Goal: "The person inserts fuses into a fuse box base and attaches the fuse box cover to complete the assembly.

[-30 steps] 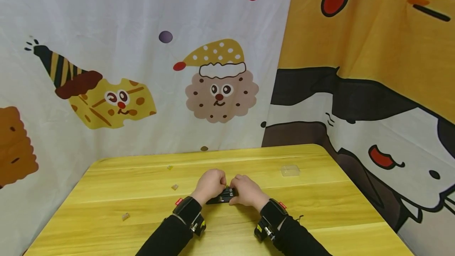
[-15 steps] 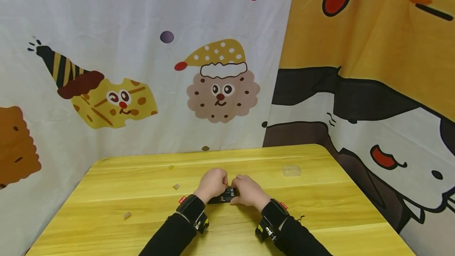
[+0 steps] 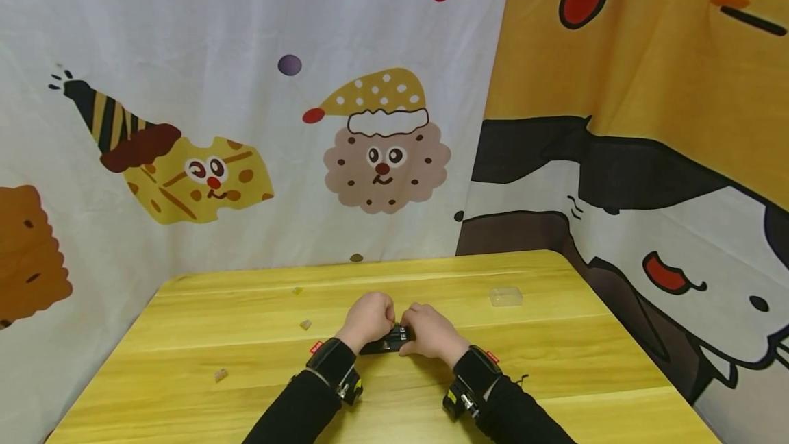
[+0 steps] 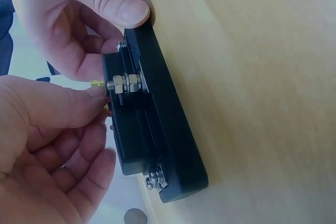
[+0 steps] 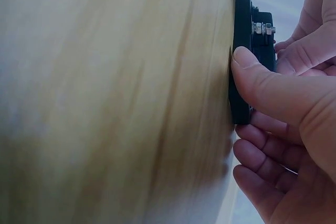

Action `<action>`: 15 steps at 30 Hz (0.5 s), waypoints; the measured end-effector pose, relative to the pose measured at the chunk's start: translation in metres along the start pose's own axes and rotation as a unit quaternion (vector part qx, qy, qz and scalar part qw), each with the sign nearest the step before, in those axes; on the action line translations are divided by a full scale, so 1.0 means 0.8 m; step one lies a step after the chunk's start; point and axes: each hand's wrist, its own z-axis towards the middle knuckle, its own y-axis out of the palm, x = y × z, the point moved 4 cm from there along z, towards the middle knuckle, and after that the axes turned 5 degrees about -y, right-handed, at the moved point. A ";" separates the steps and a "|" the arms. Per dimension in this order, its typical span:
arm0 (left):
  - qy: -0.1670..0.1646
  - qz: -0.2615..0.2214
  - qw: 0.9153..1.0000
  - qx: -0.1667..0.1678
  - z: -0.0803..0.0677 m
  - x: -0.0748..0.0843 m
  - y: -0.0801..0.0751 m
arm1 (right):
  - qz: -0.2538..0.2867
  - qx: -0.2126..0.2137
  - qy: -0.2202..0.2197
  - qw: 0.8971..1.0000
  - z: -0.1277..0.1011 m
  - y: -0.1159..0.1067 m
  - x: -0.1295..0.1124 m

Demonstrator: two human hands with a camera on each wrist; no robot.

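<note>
A black block-like device [image 3: 388, 341] with a flat base, a raised body and metal bolts and nuts lies on the table between my hands. My right hand [image 3: 431, 333] grips its right end, with the thumb [image 5: 247, 59] on the base edge. In the left wrist view, my left hand [image 4: 58, 124] pinches a small brass-coloured piece [image 4: 98, 83] at the tip of a threaded bolt [image 4: 122, 83] carrying silver nuts. That piece is mostly hidden by the thumb and fingers. Another bolt with nuts [image 4: 156, 178] sticks out at the device's other end.
Farther back on the right stands a clear plastic box [image 3: 505, 297]. Three small pieces lie to the left: a near one [image 3: 220, 375], a middle one [image 3: 305, 324] and a far yellowish one [image 3: 297, 290]. A printed curtain [image 3: 246, 245] hangs behind the table.
The head view has shifted slightly. Both hands stay around the device in nearly the same place, and the left fingers have moved only a little at the bolt.
</note>
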 end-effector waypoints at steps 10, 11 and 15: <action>-0.004 0.003 1.000 0.008 -0.001 -0.002 0.002 | 0.004 -0.009 0.011 1.000 0.000 0.000 0.001; -0.004 0.003 1.000 0.008 -0.002 -0.002 0.002 | 0.004 -0.010 0.012 1.000 0.000 0.000 0.001; -0.004 0.002 1.000 0.010 -0.002 -0.003 0.002 | 0.005 -0.007 0.008 1.000 0.000 0.000 0.000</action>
